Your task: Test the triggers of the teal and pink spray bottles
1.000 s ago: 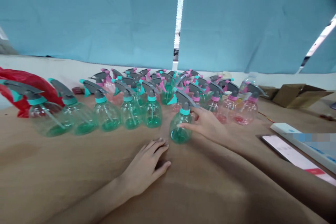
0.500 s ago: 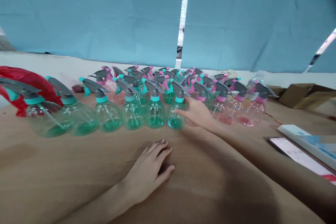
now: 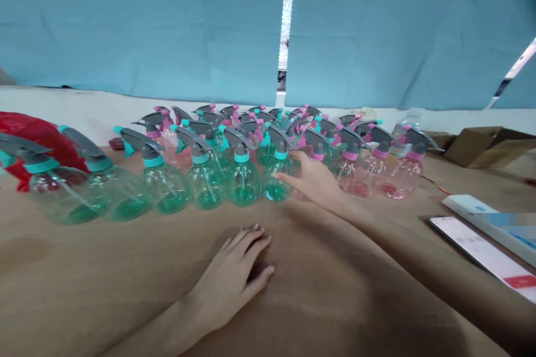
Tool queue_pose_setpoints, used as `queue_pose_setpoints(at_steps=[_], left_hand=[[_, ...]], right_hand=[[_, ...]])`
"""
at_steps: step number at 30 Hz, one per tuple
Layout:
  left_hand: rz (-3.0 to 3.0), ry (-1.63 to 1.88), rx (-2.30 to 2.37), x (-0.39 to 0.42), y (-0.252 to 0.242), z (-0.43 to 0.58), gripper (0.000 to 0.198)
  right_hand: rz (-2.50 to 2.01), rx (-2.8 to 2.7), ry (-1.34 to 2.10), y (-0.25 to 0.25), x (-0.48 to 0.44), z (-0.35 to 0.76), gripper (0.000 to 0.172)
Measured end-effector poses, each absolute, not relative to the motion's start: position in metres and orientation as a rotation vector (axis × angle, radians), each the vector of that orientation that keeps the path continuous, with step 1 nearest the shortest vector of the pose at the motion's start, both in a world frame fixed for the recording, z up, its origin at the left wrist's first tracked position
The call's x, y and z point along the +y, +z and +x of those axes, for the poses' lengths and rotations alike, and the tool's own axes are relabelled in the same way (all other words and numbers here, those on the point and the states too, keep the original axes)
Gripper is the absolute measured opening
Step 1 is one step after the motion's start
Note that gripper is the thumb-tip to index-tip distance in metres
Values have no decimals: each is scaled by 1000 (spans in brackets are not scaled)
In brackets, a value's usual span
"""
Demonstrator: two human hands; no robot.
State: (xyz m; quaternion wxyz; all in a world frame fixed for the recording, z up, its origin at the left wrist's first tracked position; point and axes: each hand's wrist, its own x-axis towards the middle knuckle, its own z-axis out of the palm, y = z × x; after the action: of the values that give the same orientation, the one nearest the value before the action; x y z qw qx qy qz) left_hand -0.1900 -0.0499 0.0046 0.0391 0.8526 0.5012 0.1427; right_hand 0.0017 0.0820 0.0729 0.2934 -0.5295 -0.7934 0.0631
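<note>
My right hand [image 3: 314, 179] is at the front row of spray bottles, closed on the right side of a green spray bottle [image 3: 273, 188]. Its thumb lies across the front of the clear green body, while the other fingers are partly hidden behind. The bottle stands upright, with a turquoise collar and grey trigger head. On the brown tabletop [image 3: 125, 284], nearer to me, my left hand [image 3: 230, 279] rests palm down with fingers apart and nothing in it. More green bottles [image 3: 245, 184] line up to the left, and pink spray bottles [image 3: 402, 175] stand to the right.
Behind the front row, several more bottles with pink or turquoise parts crowd toward the wall. A red plastic bag [image 3: 46, 134] lies far left. At right are a phone [image 3: 481, 248], a long white box [image 3: 464, 206] and an open cardboard box [image 3: 477, 148].
The view has tilted and shifted slightly, so the bottles at left sit a little lower and farther left. Both hands keep their places and poses.
</note>
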Motion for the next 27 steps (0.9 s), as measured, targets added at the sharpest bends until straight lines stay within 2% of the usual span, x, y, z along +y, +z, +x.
queue_pose_setpoints(at_steps=[4,7,10,15,17,24,27], left_hand=[[2623,411,1554,-49,5,-191,41],[2624,402,1563,-48,4,-191,42],[2634,404,1554,-48,1,-193,43],[2647,413,1564,-48,-2,-196,42],[2649,410,1565,-49,-2,-196,42],[2614,433,1533,-47,2,-193,39],[2553,494,1523,-46,4,-190,35]], right_hand=[[-1319,-2033,175,80,69,32,34],[-1379,-1950,136,82,68,59,27],[-1448,-1891,104,79,74,74,30],[-1505,-1915,151,72,90,69,55],[-1516,-1929,162,69,97,62,60],[-1542,-1957,135,68,111,52,45],[-1519,-1978,144,67,104,56,44]])
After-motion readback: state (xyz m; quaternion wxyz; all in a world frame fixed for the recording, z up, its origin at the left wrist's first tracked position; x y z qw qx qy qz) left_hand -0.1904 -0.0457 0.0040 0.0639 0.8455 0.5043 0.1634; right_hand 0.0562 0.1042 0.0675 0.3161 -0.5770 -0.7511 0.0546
